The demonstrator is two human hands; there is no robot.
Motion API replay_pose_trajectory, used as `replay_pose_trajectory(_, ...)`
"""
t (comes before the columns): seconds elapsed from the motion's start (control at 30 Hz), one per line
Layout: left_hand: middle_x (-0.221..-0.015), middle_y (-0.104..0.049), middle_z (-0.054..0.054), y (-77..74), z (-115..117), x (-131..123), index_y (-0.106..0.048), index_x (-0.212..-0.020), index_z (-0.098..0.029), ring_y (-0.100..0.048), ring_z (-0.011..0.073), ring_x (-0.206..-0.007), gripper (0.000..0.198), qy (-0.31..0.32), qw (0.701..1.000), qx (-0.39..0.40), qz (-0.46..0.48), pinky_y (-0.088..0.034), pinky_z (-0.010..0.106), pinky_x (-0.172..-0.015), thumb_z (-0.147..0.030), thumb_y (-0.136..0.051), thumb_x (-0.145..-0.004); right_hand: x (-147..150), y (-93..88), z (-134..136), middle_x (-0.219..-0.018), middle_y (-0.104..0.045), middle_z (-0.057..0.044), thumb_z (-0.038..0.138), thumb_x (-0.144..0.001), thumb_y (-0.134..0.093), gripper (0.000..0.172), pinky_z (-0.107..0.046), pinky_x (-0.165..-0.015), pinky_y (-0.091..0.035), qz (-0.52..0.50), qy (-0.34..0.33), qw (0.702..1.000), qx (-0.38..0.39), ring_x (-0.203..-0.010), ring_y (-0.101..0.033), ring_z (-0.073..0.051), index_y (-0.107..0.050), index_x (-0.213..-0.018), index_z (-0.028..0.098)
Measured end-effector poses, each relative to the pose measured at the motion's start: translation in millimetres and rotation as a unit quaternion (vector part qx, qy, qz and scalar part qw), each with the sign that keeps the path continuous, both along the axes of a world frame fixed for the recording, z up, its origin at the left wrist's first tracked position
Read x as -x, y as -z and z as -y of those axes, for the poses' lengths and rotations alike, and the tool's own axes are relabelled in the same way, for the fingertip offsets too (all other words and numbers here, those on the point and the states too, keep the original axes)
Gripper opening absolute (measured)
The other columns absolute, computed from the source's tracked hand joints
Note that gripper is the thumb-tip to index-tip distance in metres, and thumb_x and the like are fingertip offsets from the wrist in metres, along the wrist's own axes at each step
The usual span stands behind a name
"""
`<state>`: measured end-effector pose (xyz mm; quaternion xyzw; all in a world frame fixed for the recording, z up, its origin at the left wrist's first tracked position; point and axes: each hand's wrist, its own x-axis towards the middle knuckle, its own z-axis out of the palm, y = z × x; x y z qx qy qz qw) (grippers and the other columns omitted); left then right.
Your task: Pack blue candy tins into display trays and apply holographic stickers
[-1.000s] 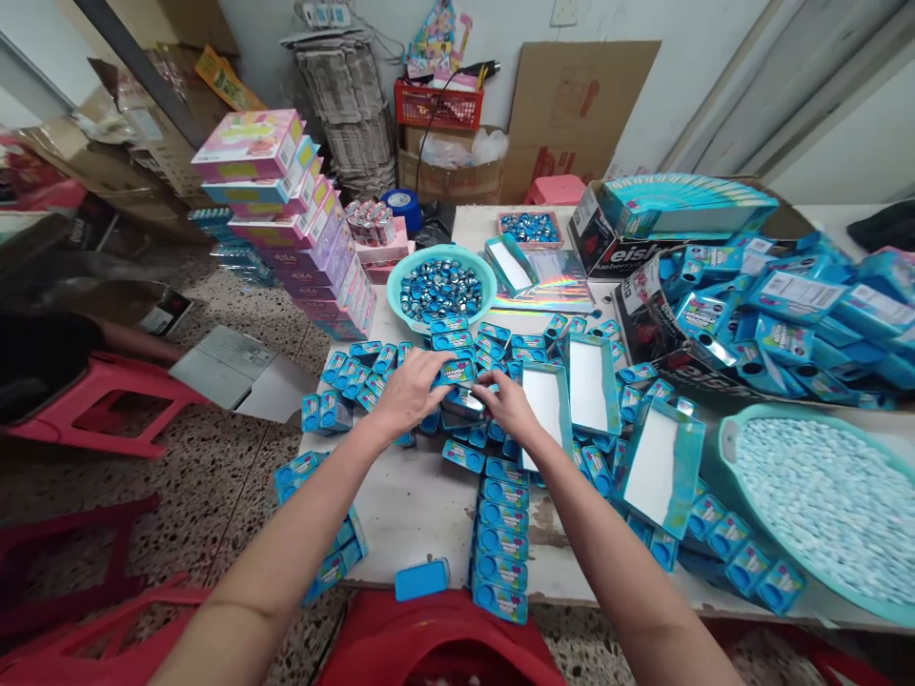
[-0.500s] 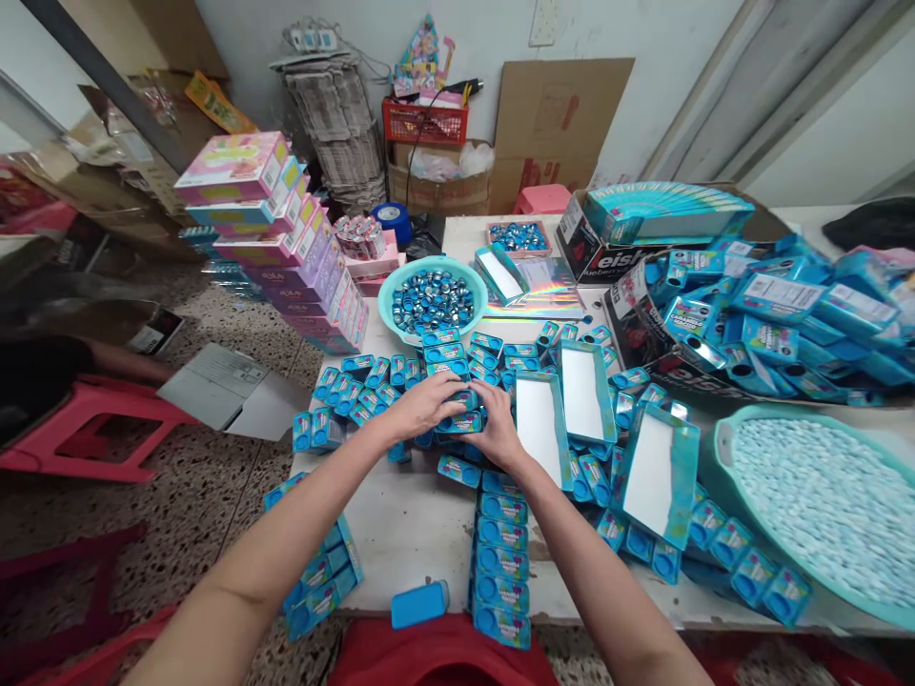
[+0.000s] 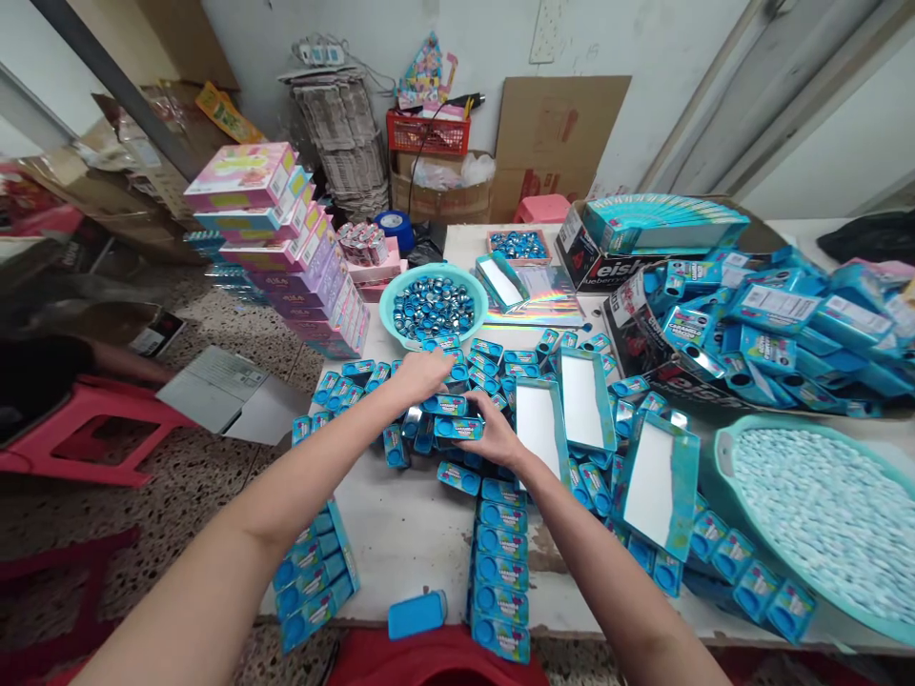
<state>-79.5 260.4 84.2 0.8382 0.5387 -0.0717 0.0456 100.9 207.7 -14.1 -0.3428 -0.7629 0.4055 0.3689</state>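
Note:
Two small blue candy boxes (image 3: 458,429), one behind the other, are gripped from the right side by my right hand (image 3: 495,433). My left hand (image 3: 425,373) is just beyond them, its fingers bent down among more blue boxes; what its fingertips hold is hidden. A loose cluster of these boxes (image 3: 484,367) surrounds both hands. Closer to me, a neat row of blue boxes (image 3: 500,572) runs towards the table edge. Near that edge lies a single blue box (image 3: 416,615). A filled tray of boxes (image 3: 315,581) is partly behind my left forearm.
A turquoise bowl (image 3: 386,314) of shiny blue-and-silver lids stands behind the cluster. White-bottomed display trays (image 3: 654,481) lie to the right, beside a large tub (image 3: 725,448) of pale blue candies. Cartons of blue packs (image 3: 643,348) stand behind; stacked pink boxes (image 3: 243,176) rise at left.
My left hand has moved away from the held boxes, forward and slightly left towards the bowl. My right hand keeps its grip on the boxes. The view has tilted slightly.

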Motion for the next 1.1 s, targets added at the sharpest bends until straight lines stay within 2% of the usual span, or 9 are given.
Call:
replay_pose_trajectory(0.1, -0.105, -0.057, 0.012, 6.4, 2, -6, -0.063, -0.088, -0.018, -0.054, 0.0271, -0.099, 0.012, 0.030, 0.999, -0.025, 0.033, -0.044, 0.032, -0.068, -0.013, -0.055, -0.080, 1, 10.1, -2, -0.115, -0.054, -0.010, 0.041, -0.064, -0.074, 0.065, -0.043, -0.092, -0.044, 0.053, 0.040, 0.998, -0.009, -0.108, -0.052, -0.027, -0.044, -0.118, 0.021)
replay_pose_trajectory(0.2, -0.101, -0.058, 0.009, 4.4, 3, -6, -0.061, -0.078, -0.019, -0.054, 0.0245, -0.099, 0.015, 0.040, 0.998, -0.012, 0.054, -0.044, 0.031, -0.067, -0.012, -0.049, -0.082, 2, 18.9, -5, -0.114, -0.056, -0.012, 0.044, -0.056, -0.078, 0.075, -0.045, -0.089, -0.044, 0.118, 0.074, 0.990, -0.020, -0.108, -0.053, -0.030, -0.045, -0.119, 0.019)
replay_pose_trajectory(0.33, -0.107, -0.056, 0.007, -22.9, 3, -2, -0.058, -0.081, -0.019, -0.049, 0.0251, -0.105, 0.005, 0.019, 0.989, -0.067, 0.130, -0.046, 0.035, -0.077, -0.019, -0.053, -0.080, 3, 22.8, -7, -0.112, -0.056, -0.010, 0.045, -0.058, -0.077, 0.076, -0.041, -0.085, -0.047, 0.116, 0.087, 0.989, 0.017, -0.104, -0.055, -0.027, -0.043, -0.121, 0.019)
replay_pose_trajectory(0.43, -0.114, -0.053, 0.007, -51.4, 6, 4, -0.053, -0.073, -0.017, -0.047, 0.0248, -0.109, 0.009, -0.031, 0.958, -0.126, 0.255, -0.045, 0.040, -0.088, -0.024, -0.057, -0.079, 4, 23.3, -10, -0.114, -0.056, -0.012, 0.047, -0.057, -0.079, 0.078, -0.045, -0.089, -0.044, 0.123, 0.095, 0.988, -0.006, -0.107, -0.053, -0.030, -0.046, -0.121, 0.018)
replay_pose_trajectory(0.57, -0.089, -0.056, 0.003, -72.8, 24, 20, -0.053, -0.087, -0.019, -0.056, 0.0156, -0.076, 0.017, -0.217, 0.860, -0.108, 0.450, -0.053, 0.031, -0.066, -0.027, -0.060, -0.074, 8, 25.5, -19, -0.125, -0.052, -0.013, 0.048, -0.057, -0.080, 0.086, -0.047, -0.095, -0.042, 0.097, 0.103, 0.990, -0.022, -0.118, -0.048, -0.031, -0.042, -0.130, 0.021)
replay_pose_trajectory(0.7, -0.084, -0.054, 0.000, -70.1, 60, 38, -0.039, -0.128, -0.030, -0.053, 0.0104, -0.055, 0.071, -0.343, 0.736, 0.026, 0.583, -0.046, 0.020, -0.040, -0.022, -0.065, -0.063, 17, 27.5, -22, -0.133, -0.045, -0.015, 0.046, -0.065, -0.076, 0.085, -0.046, -0.094, -0.044, 0.054, 0.179, 0.981, 0.052, -0.122, -0.046, -0.030, -0.036, -0.136, 0.022)
replay_pose_trajectory(0.8, -0.082, -0.056, 0.000, -56.7, 90, 42, -0.047, -0.122, -0.029, -0.050, 0.0093, -0.049, 0.063, -0.409, 0.648, 0.187, 0.615, -0.046, 0.021, -0.035, -0.026, -0.065, -0.062, 19, 29.4, -17, -0.124, -0.053, -0.015, 0.041, -0.070, -0.072, 0.070, -0.046, -0.093, -0.045, 0.056, 0.196, 0.975, 0.088, -0.115, -0.051, -0.030, -0.044, -0.130, 0.020)
replay_pose_trajectory(0.9, -0.083, -0.059, 0.000, -37.4, 110, 32, -0.051, -0.105, -0.025, -0.056, 0.0122, -0.054, 0.050, -0.473, 0.565, 0.240, 0.632, -0.049, 0.025, -0.038, -0.029, -0.069, -0.059, 17, 32.0, -8, -0.124, -0.054, -0.012, 0.028, -0.072, -0.068, 0.063, -0.045, -0.096, -0.044, 0.071, 0.164, 0.981, 0.073, -0.116, -0.050, -0.028, -0.045, -0.131, 0.021)
replay_pose_trajectory(1.1, -0.069, -0.054, -0.004, -2.1, 111, 1, -0.048, -0.077, -0.018, -0.057, 0.0115, -0.061, 0.042, -0.499, 0.520, 0.172, 0.672, -0.056, 0.030, -0.052, -0.035, -0.078, -0.054, 18, 34.6, 5, -0.125, -0.056, -0.010, 0.006, -0.078, -0.044, 0.062, -0.043, -0.093, -0.048, 0.130, 0.206, 0.968, 0.060, -0.111, -0.056, -0.026, -0.041, -0.137, 0.024)
